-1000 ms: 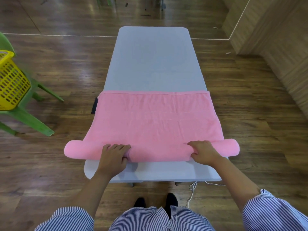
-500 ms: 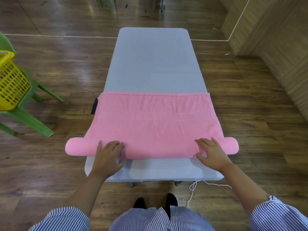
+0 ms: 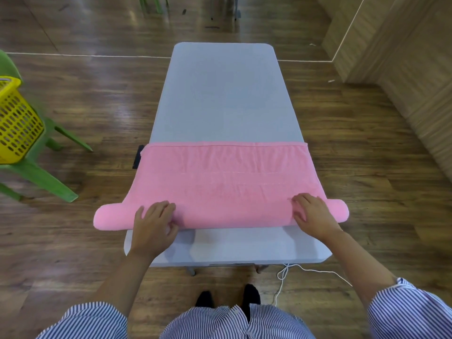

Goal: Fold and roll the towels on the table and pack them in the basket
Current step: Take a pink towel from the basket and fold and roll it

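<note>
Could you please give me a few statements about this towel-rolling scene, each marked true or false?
1. Both hands, left hand and right hand, rest on the rolled part of the pink terry towel. True.
2. The towel is fully rolled. False: much of it lies flat on the grey folding table.
3. The yellow perforated plastic basket stands on the table. False: it sits on a green plastic chair to the left.
4. The roll overhangs both table sides. True.

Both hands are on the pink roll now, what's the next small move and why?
Probably push the roll forward another turn with both palms. The left hand and right hand press flat on it, and a wide flat stretch of pink towel lies unrolled on the table.
</note>
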{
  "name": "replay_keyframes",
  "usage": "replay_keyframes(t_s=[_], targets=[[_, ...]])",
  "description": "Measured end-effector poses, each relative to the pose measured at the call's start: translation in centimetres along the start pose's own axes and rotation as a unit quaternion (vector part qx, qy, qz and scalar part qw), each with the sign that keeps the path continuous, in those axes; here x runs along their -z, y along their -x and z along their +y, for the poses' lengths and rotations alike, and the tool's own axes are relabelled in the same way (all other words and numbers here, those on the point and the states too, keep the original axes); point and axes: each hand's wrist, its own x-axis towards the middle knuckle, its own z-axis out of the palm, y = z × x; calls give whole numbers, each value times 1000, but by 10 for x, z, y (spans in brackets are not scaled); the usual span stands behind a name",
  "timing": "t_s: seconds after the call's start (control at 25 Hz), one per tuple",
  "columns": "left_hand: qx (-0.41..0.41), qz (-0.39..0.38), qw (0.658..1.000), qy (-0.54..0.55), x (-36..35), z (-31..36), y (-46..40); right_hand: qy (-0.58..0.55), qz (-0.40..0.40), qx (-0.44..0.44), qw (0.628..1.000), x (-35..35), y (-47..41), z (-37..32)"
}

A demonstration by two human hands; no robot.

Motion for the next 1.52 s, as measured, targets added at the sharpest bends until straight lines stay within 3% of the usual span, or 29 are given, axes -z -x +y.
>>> replay_keyframes(t_s=[0.08, 0.24, 0.32, 0.48, 0.56, 0.68, 1.16, 1.24, 1.4, 1.52], targets=[[0, -28, 1000, 3, -4, -2, 0, 2, 8, -11, 1000, -2, 3, 2], [18, -82, 996, 5, -10, -4, -4, 77, -66, -6, 995, -1, 8, 1], [25, -83, 996, 7, -8, -1, -3, 78, -67, -23, 994, 3, 5, 2], [-7, -80, 997, 10, -3, -4, -1, 44, -145, -59, 987, 11, -3, 6], [-3, -59, 998, 4, -2, -7, -4, 35, -117, -48, 991, 10, -4, 7], [23, -25, 999, -9, 2, -7, -5, 1, -11, -27, 1000, 6, -3, 7], [-25, -61, 997, 39, 9, -16, -8, 37, -132, -52, 989, 13, 4, 3], [-21, -67, 997, 31, 10, -20, -11, 31, -107, -51, 992, 13, 3, 0], [21, -30, 999, -3, 9, -19, -13, 11, 39, -28, 999, 5, -4, -6], [22, -57, 998, -13, 3, -18, -11, 32, -31, -26, 999, 0, 0, -3]])
